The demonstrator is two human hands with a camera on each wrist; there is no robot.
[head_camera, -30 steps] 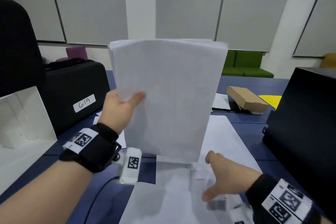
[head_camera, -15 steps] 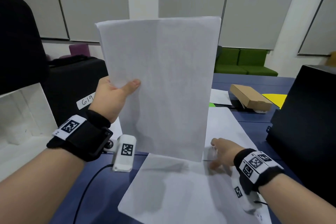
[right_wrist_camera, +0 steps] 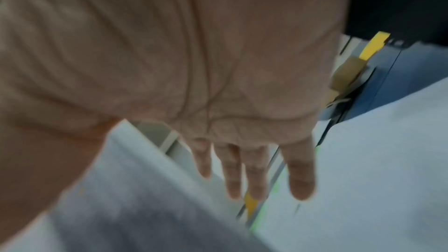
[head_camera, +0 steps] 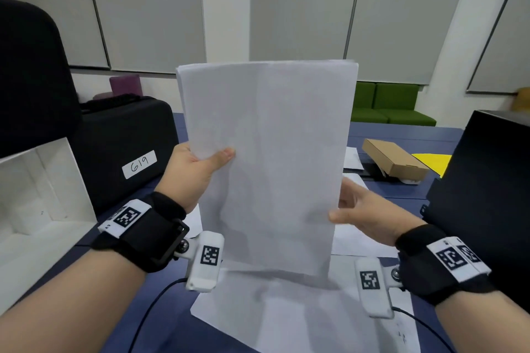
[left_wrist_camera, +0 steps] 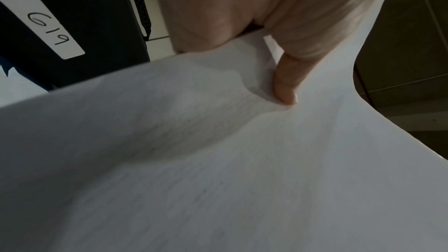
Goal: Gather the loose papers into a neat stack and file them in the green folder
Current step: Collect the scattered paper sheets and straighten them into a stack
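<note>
From the head view, the left hand grasps a stack of papers by its left edge, thumb across the front, holding it upright above the blue worktop. The right hand is at the stack's lower right edge with straight, spread fingers; the thumb touches the front of the edge, the other fingers reach behind. More loose sheets lie flat on the worktop under and beyond the stack. A black case labelled 619 stands to the left, a cardboard box to the right, with a yellow sheet beside it.

In the left wrist view, the thumb presses into the papers, which bow around it; the case shows behind.

In the right wrist view, blurred, the hand is released, fingers extended, with the stack's edge by the thumb and a flat sheet to the right. A thin green strip shows between the sheets; whether it is the folder cannot be told.
</note>
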